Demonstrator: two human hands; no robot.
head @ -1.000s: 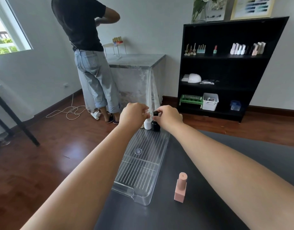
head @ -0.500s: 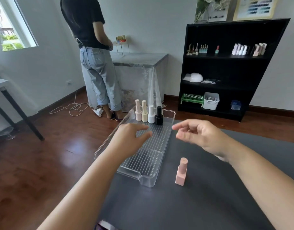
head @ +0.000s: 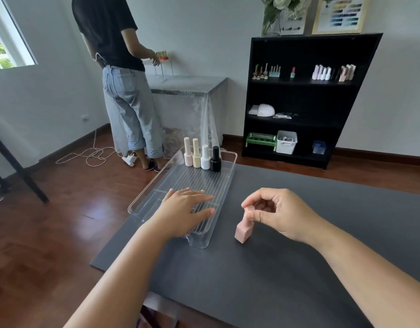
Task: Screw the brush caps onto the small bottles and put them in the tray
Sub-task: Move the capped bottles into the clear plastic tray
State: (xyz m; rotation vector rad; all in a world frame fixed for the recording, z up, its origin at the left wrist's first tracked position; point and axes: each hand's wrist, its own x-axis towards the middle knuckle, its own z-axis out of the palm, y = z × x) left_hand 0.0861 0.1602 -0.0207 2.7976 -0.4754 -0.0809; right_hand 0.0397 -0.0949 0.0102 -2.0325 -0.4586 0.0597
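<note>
A clear ribbed tray point(head: 224, 183) lies on the dark table mat point(head: 287, 268). At its far end several capped bottles stand in a row: a pale pink one point(head: 187, 156), a cream one point(head: 196, 157), a white one point(head: 205, 158) and a black one point(head: 215, 160). A pink bottle point(head: 243, 230) stands tilted on the mat, right of the tray's near end. My right hand point(head: 277, 213) pinches its cap between thumb and fingers. My left hand point(head: 186, 209) hovers flat over the tray's near half, fingers spread, holding nothing.
A person in a black shirt and jeans point(head: 123, 91) stands at a covered side table point(head: 187, 95) beyond the tray. A black shelf unit point(head: 306, 102) with bottles and bins stands at the back right. Cables point(head: 90, 156) lie on the wooden floor.
Both hands drew back from the bottles at the tray's far end. My right hand came down and closed on the pink bottle's cap, tilting it; my left hand moved over the tray's near half.
</note>
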